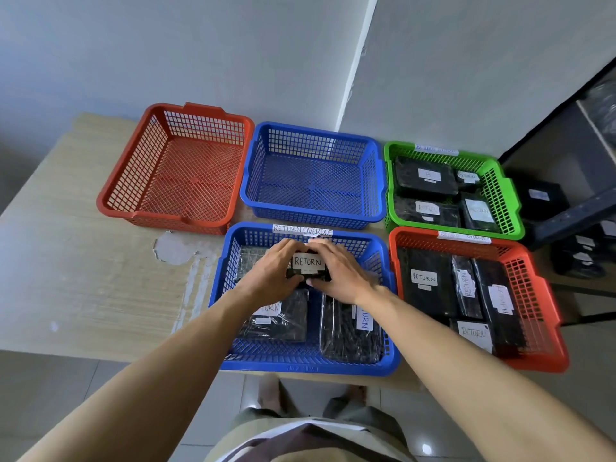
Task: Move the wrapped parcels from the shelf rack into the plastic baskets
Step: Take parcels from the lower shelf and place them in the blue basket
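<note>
From the head camera, looking down: the left hand (270, 273) and the right hand (341, 273) meet at the centre of the frame. Each has its fingers curled over one side of a small black wrapped parcel (308, 263) whose white slip reads RETURN, so both are gripping it, one on each side. The parcel is in the upper half of the near blue basket (300, 364), just below the tag (302, 230) reading RETURN OVERDUE on the basket's far rim. I cannot tell whether it rests on the mesh floor or hangs just above it. Another parcel (248, 261) lies to its left, partly behind the left hand, and two more lie lower down, one lower left (283, 320) and one lower right (346, 331).

I'd judge this to be the setting-down. Done well, the parcel goes flat into the gap, label up and not riding on its neighbours. The fingers should then let go sideways so the wrap doesn't snag. More parcels (541, 198) sit on the shelf rack (566, 216) at the right edge.
</note>
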The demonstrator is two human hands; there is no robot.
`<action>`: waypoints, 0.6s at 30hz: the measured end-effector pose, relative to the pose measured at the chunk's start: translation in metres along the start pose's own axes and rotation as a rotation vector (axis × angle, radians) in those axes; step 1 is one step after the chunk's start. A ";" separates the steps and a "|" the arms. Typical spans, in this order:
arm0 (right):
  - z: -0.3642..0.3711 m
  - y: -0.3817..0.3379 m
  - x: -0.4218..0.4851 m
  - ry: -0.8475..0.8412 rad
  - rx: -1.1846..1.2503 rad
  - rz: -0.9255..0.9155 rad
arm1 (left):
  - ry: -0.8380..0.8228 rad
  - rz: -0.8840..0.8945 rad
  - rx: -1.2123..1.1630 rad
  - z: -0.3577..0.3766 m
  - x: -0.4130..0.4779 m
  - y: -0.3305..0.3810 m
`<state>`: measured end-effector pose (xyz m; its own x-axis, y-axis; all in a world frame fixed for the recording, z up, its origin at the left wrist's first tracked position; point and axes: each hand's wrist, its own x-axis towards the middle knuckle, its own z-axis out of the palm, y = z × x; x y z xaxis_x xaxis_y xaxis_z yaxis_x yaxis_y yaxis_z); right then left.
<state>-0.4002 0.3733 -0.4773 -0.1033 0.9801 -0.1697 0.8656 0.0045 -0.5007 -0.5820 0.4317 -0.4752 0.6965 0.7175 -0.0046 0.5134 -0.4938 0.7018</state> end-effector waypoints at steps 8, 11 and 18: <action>-0.011 -0.003 -0.007 0.015 0.088 0.028 | 0.133 -0.026 -0.045 -0.010 -0.005 0.005; -0.003 -0.002 -0.011 -0.054 0.046 -0.048 | 0.207 -0.088 0.047 -0.017 -0.013 -0.004; 0.000 -0.002 -0.014 -0.044 -0.003 -0.101 | -0.011 -0.202 0.256 -0.014 -0.027 -0.019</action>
<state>-0.4003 0.3590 -0.4742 -0.2115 0.9649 -0.1555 0.8513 0.1037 -0.5144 -0.6176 0.4282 -0.4785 0.5725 0.8088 -0.1345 0.7502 -0.4506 0.4839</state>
